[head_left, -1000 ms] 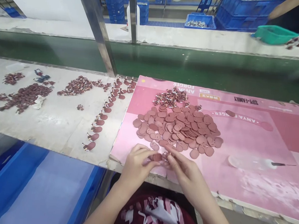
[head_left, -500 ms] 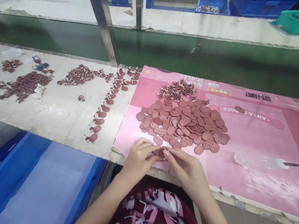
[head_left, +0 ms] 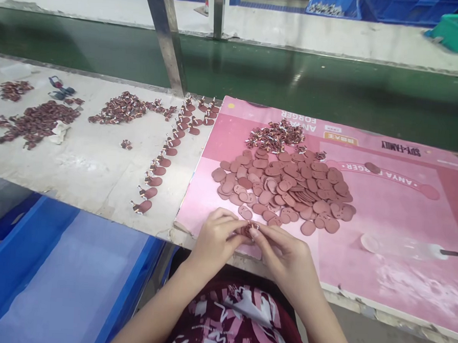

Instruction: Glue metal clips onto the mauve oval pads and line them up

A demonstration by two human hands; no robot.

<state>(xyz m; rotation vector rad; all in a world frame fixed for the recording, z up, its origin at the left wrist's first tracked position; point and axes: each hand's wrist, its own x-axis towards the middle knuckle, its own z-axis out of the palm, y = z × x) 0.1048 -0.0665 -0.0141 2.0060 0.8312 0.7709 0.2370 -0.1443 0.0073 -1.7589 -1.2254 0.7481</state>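
My left hand and my right hand meet at the near edge of the pink sheet. Between their fingertips is a small brown figure piece with white bits. The left fingers pinch a brown oval base under it, mostly hidden by the fingers. My right thumb and forefinger press on the figure. Just beyond lies a heap of brown oval bases, some with small holes. A pile of small figure pieces sits behind them. To the left runs a row of figures on oval bases.
More brown parts lie in piles on the white table. A clear bottle with a dark needle tip rests at right. A metal post rises beside the green belt. Blue bins stand below left.
Both hands stay at the same spot, with the fingertips closed in tighter on the small figure and base. The view has shifted slightly.
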